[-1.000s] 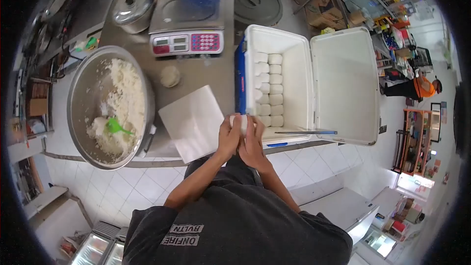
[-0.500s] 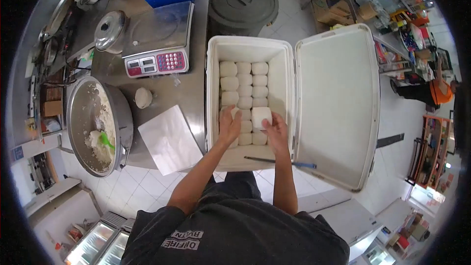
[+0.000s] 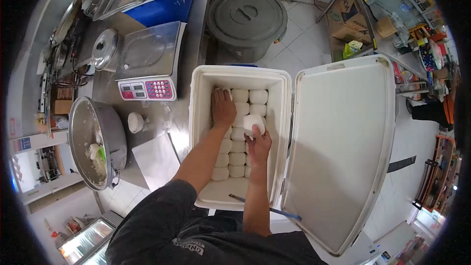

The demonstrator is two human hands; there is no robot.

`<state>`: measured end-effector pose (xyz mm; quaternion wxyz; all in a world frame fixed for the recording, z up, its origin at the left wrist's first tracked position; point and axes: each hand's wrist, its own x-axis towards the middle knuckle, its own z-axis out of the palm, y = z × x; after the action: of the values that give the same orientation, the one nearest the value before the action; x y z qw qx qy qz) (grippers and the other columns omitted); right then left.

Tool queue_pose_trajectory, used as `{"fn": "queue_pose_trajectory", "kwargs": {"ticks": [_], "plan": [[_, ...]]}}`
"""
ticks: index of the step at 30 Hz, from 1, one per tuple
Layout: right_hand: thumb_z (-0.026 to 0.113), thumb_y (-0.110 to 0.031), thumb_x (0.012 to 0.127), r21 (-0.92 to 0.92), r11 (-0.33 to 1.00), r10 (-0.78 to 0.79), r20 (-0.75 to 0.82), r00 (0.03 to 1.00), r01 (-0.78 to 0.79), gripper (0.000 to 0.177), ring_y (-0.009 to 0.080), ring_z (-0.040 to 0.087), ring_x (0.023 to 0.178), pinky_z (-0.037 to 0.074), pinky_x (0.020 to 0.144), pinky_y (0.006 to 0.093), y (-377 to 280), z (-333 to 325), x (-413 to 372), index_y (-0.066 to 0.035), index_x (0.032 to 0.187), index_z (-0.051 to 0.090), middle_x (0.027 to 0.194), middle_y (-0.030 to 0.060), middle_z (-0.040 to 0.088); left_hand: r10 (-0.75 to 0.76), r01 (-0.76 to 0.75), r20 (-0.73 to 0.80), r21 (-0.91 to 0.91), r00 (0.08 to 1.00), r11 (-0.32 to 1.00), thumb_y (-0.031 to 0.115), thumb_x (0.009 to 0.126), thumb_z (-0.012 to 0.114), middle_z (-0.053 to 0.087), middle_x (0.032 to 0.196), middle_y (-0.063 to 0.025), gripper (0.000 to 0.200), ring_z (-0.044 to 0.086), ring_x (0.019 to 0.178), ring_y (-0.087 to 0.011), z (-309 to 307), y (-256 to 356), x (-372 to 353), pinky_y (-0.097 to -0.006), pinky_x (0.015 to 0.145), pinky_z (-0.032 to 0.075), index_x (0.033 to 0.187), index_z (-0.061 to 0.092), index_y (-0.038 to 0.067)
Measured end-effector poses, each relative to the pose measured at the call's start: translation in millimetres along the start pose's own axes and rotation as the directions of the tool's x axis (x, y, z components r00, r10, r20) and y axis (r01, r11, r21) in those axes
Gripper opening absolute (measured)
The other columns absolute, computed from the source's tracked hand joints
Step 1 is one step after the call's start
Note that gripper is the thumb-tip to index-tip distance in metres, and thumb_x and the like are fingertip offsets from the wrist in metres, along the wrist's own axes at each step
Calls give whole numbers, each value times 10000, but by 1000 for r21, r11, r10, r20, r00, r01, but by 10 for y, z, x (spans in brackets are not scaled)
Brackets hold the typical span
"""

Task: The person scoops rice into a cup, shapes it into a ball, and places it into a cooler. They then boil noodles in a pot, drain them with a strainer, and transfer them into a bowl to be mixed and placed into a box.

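Note:
A white cooler box stands in front of me with its lid hinged back to the right. Rows of rounded white paper-wrapped bundles fill its floor. My left hand reaches into the far left corner, fingers stretched over a bundle there and partly covering it. Raised above the rows, a single white bundle is gripped between the thumb and fingers of my right hand.
The open lid spreads out on the right. A blue-ended strap crosses the box's near edge. On the steel counter are a pot of rice with a green scoop, a digital scale, paper sheets and a small white cup.
My left hand has moved from the middle of the left column to its far corner. My right hand still holds the bundle, now tilted and nearer the middle. The camera view has shifted.

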<state>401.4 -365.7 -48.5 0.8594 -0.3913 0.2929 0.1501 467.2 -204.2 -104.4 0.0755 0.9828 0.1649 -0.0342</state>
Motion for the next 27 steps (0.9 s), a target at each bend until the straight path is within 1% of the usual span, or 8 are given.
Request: {"fn": "queue_pose_trajectory", "kwargs": {"ticks": [2,8,11,16,19,23,25,27], "plan": [[733,-185,872,-87,996,-17,-19,1000,15,418,184,620,960,529,805,358,61,23,275,-36,1203,526,1121,63,615,87,-89,-124,-6,989,996,222,849,587,404,1389,-283,591,368,1288,-434,-13,-28,-153,-497,1124,284,1304,436,-124],[763,-210,853,-258,939,-195,140,971,226,481,174,581,1025,497,847,302,369,431,1103,28,1188,514,1146,109,588,74,-88,-66,-238,995,967,171,848,605,438,1303,-301,513,376,1263,-456,-257,-43,-294,-520,1098,300,1243,449,-117],[775,-292,838,-454,850,-222,150,963,267,640,264,529,1153,434,968,353,686,457,1390,92,1242,462,1240,189,538,66,-103,-192,-188,979,977,149,850,614,443,1269,-296,490,392,1226,-461,-63,-75,-272,-528,1075,318,1228,438,-110],[724,-252,876,-776,485,-279,299,913,402,590,270,547,1121,463,939,349,648,578,1403,62,1290,445,1247,197,550,13,-54,-199,-205,980,977,144,861,607,447,1210,-276,431,408,1183,-462,-218,-26,-349,-526,1023,356,1193,450,-82],[732,-318,856,-698,473,-341,418,842,538,680,304,566,1124,464,934,369,716,652,1534,32,1346,414,1228,226,575,21,-68,-223,-204,975,977,148,862,610,443,1198,-265,440,413,1175,-458,-90,-76,-382,-522,998,377,1215,449,-60],[727,-389,843,-751,484,-229,388,893,450,697,326,603,1090,472,912,387,544,856,1262,9,1347,455,1186,240,612,-17,-24,-202,-199,979,980,131,854,616,429,1256,-265,533,400,1217,-449,-99,1,-534,-508,1010,388,1319,416,-38],[709,-402,849,-821,339,-307,366,879,460,581,342,637,1026,483,885,387,584,850,1284,30,1217,583,1081,258,659,-32,-4,-167,-206,985,979,115,853,609,419,1286,-271,553,395,1238,-450,-243,49,-592,-498,1023,385,1346,404,-30],[694,-426,853,-792,416,-346,316,883,446,532,338,649,981,487,861,391,713,894,1258,26,1127,632,1019,243,678,-53,23,-138,-209,989,978,100,853,602,409,1317,-277,574,389,1258,-451,-374,23,-597,-488,1036,383,1372,391,-22]]}}
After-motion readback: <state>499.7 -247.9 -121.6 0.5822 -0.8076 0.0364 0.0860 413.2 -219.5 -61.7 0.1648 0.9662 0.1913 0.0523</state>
